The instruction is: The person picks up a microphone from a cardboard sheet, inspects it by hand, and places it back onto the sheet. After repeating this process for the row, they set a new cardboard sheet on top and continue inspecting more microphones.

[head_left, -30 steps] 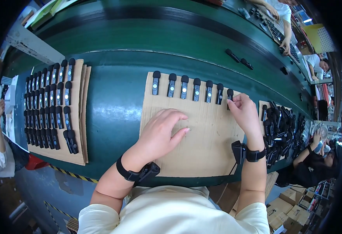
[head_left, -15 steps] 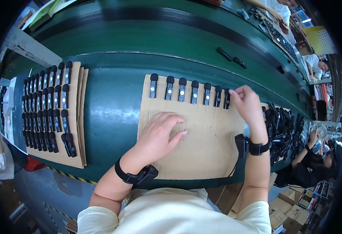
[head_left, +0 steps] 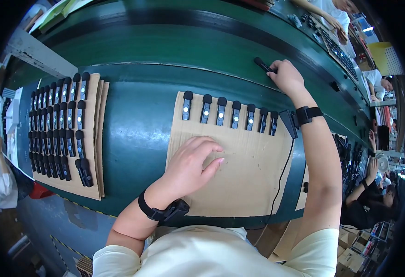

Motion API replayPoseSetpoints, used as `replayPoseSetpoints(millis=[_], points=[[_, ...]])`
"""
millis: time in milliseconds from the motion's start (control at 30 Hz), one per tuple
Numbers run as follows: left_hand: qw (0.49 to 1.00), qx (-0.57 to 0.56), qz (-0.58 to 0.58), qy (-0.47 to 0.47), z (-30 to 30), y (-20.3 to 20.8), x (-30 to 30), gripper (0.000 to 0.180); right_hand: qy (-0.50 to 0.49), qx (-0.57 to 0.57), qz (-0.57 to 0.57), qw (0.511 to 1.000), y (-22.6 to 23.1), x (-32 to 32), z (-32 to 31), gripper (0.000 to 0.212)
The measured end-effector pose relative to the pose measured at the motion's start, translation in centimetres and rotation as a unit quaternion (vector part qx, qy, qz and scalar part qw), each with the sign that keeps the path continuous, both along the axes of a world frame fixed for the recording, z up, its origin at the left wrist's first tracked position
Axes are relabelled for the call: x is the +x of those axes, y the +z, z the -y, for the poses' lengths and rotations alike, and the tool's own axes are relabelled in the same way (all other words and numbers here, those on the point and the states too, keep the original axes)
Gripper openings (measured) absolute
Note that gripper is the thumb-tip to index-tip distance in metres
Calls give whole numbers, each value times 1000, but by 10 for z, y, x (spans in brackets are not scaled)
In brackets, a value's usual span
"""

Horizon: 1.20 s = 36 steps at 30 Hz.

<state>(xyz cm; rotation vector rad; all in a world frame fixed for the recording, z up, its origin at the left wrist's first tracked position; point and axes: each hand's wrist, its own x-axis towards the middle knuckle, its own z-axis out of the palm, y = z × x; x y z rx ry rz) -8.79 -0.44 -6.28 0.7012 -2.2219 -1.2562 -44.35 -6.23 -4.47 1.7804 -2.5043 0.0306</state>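
Observation:
My right hand (head_left: 286,77) reaches out over the green belt, fingertips closed on the near end of a small black clip-on microphone (head_left: 261,63) with a foam cap. Whatever lies under that palm is hidden. Over the cardboard sheet (head_left: 239,184) hovers my left hand (head_left: 191,161), empty, its fingers curved and thumb apart. Along the sheet's far edge several similar microphones (head_left: 221,111) lie in one row, foam caps pointing away from me. Most show a pale round spot; the rightmost microphone (head_left: 274,123) shows none clearly.
At left, stacked cardboard (head_left: 98,138) carries several rows of microphones (head_left: 63,115). A pile of black pieces (head_left: 350,157) lies at right, partly behind my forearm. A cable (head_left: 283,173) hangs from my right wrist device (head_left: 289,123). A metal post (head_left: 41,55) stands far left; co-workers sit around.
My right hand has left the row's rightmost microphone and moved farther away onto the belt, to a microphone there. The second belt microphone is now out of sight. My left hand stays nearly still.

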Motion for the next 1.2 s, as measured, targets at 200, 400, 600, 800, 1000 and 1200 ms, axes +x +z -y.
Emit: replayPoseSetpoints(millis=[200, 400, 600, 800, 1000, 1200], points=[[996, 52, -63, 44, -2, 6, 1, 27, 67, -71, 178, 979, 32, 49, -29, 25], [962, 145, -200, 121, -10, 25, -4, 32, 162, -79, 393, 902, 64, 141, -126, 29], [981, 42, -190, -20, -5, 18, 7, 35, 131, -168, 443, 871, 59, 186, -170, 30], [974, 1, -225, -37, -4, 17, 7, 33, 123, -220, 454, 854, 53, 198, -179, 29], [972, -21, -230, -42, -2, 19, 8, 31, 116, -212, 474, 847, 52, 200, -180, 29], [969, -50, -239, -38, -5, 15, 6, 32, 30, -203, 593, 779, 45, 212, -177, 28]])
